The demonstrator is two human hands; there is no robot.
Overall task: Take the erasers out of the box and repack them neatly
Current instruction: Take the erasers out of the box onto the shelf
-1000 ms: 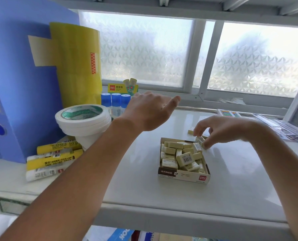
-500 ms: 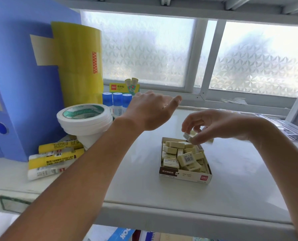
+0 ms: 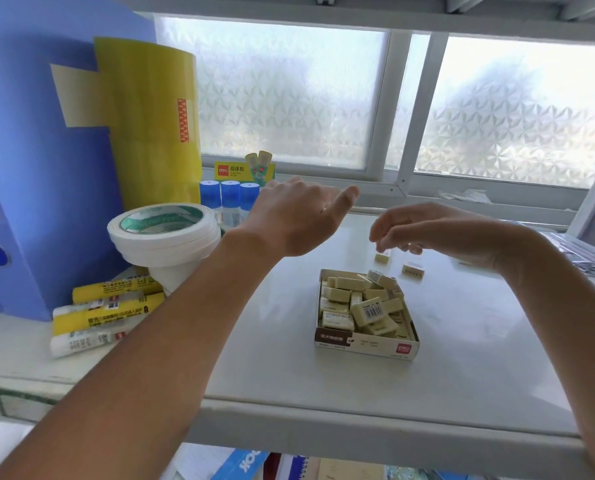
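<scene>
A small open cardboard box (image 3: 365, 342) stands in the middle of the white shelf, holding several cream erasers (image 3: 358, 303) in a loose jumble. My right hand (image 3: 438, 233) is behind the box with its fingers curled down, its fingertips pinching one eraser (image 3: 382, 258) that touches the shelf. A second loose eraser (image 3: 413, 270) lies just right of it. My left hand (image 3: 299, 220) hovers above the shelf, left of and behind the box, with relaxed fingers and nothing in it.
White tape rolls (image 3: 164, 230) are stacked at the left, with yellow glue tubes (image 3: 105, 313) lying in front of them. A tall yellow tape stack (image 3: 150, 126), a blue binder (image 3: 36, 161) and blue-capped glue sticks (image 3: 228, 199) stand behind. Papers (image 3: 580, 254) lie at the right.
My right hand lifted an eraser out of the box and carried it back, down to the shelf behind the box. My left hand has stayed hovering in place.
</scene>
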